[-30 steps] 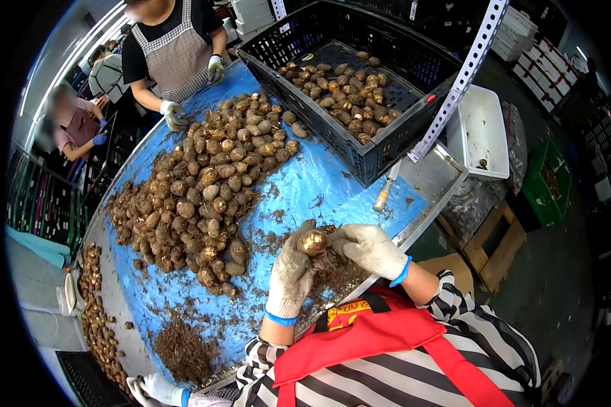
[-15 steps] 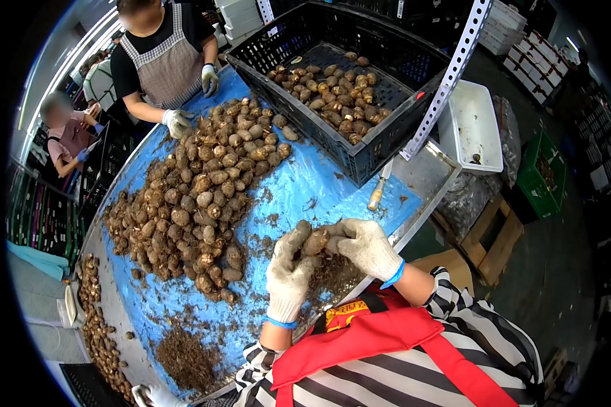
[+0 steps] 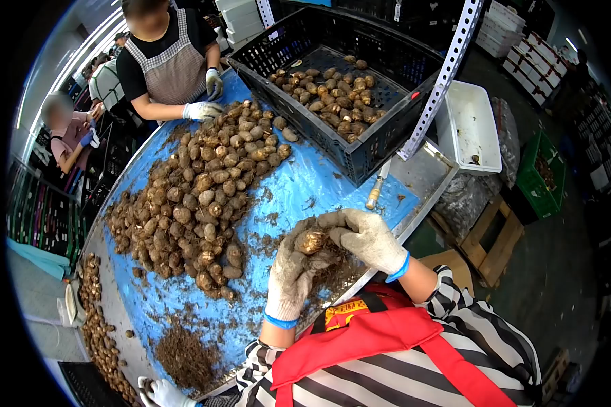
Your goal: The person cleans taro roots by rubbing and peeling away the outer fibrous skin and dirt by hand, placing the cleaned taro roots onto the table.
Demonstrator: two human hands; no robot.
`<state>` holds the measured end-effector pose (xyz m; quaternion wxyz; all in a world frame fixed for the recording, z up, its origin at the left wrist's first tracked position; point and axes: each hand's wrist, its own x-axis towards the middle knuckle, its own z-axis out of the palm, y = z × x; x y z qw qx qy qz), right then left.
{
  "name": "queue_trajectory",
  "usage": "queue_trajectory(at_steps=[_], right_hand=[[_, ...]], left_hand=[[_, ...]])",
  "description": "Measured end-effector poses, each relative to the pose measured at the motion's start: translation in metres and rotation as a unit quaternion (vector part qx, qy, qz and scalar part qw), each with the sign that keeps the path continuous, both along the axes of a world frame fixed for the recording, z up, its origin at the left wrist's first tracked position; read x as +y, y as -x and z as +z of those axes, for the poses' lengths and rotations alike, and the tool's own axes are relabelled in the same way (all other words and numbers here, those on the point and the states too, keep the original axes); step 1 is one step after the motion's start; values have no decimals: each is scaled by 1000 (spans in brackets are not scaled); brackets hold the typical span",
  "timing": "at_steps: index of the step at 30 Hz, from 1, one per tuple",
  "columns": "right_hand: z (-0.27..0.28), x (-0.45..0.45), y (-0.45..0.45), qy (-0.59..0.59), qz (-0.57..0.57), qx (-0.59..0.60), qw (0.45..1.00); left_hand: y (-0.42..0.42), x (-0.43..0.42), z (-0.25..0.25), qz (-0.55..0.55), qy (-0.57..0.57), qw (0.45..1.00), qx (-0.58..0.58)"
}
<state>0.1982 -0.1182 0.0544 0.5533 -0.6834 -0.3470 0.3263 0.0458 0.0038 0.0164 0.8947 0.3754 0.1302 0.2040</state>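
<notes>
In the head view, a brown, hairy taro (image 3: 311,241) sits in my left hand (image 3: 288,281), whose gloved fingers wrap round it. My right hand (image 3: 370,239), also in a dirty white glove, curls over the taro's right side, its fingertips against it. Both hands are above loose dirt and root fibres (image 3: 336,275) at the table's near edge. To their left rises a large heap of taros (image 3: 197,197) on blue plastic sheeting (image 3: 299,180). A knife (image 3: 375,190) with a wooden handle lies beyond my right hand.
A black crate (image 3: 360,159) holding taros stands at the far side, by a perforated metal post (image 3: 448,74). A co-worker's gloved hand (image 3: 202,111) touches the heap. Another gloved hand (image 3: 163,392) shows at bottom left, near a fibre pile (image 3: 187,356). A white bin (image 3: 472,129) stands right.
My right hand has come further over the taro, which has turned so its paler ringed end shows. The co-worker's hand across the table has moved right along the heap.
</notes>
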Motion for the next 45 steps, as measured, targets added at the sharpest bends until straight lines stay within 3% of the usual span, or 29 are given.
queue_trajectory(at_steps=[3, 4, 7, 8, 11, 12, 14, 17, 18, 21, 24, 28, 31, 35, 38, 42, 45], right_hand=[[-4, 0, 12, -117, 8, 106, 987], [-3, -2, 11, -80, -1, 101, 992], [-3, -6, 9, 15, -19, 8, 1000], [-14, -5, 11, -19, -30, -44, 998], [-14, -4, 14, 10, -54, -280, 958], [-25, -1, 16, -52, -78, -307, 947], [-22, -3, 18, -60, -74, -323, 941], [-19, -5, 18, -88, -59, -363, 926], [-18, -5, 17, -100, -52, -379, 918], [-15, -7, 13, -129, -20, -391, 911], [-14, -8, 6, -118, 10, -464, 878], [-18, -9, 3, 12, 66, -317, 946], [-8, -10, 5, 13, 40, -195, 980], [20, -1, 12, -85, -1, -133, 988], [23, 5, 16, -77, 16, -132, 988], [21, 10, 24, -45, -34, -191, 980], [12, 17, 23, -64, -48, -277, 957]], left_hand=[[-1, -7, 1, 26, -48, 998, 14], [-1, -11, 4, 38, -72, 996, 23], [4, -7, 13, 38, -272, 950, 150], [3, -10, 14, 73, -344, 921, 169], [3, -14, 31, 28, -252, 942, 221], [5, -13, 22, 26, -238, 950, 202], [12, -7, -9, 23, -212, 963, 162], [18, 0, -23, -85, 44, 994, 54], [16, -2, -10, -94, -7, 994, 59], [9, -9, 9, -105, 41, 994, 4], [7, -5, -19, -62, 114, 991, -37], [20, 6, -11, -35, 76, 996, -39], [17, 13, 1, -64, 88, 992, -67], [14, 8, 18, -48, 56, 997, -30], [10, 12, 11, -67, 17, 996, -49], [6, 13, 18, -6, -137, 987, 88], [15, 11, 40, 5, -310, 931, 192]])
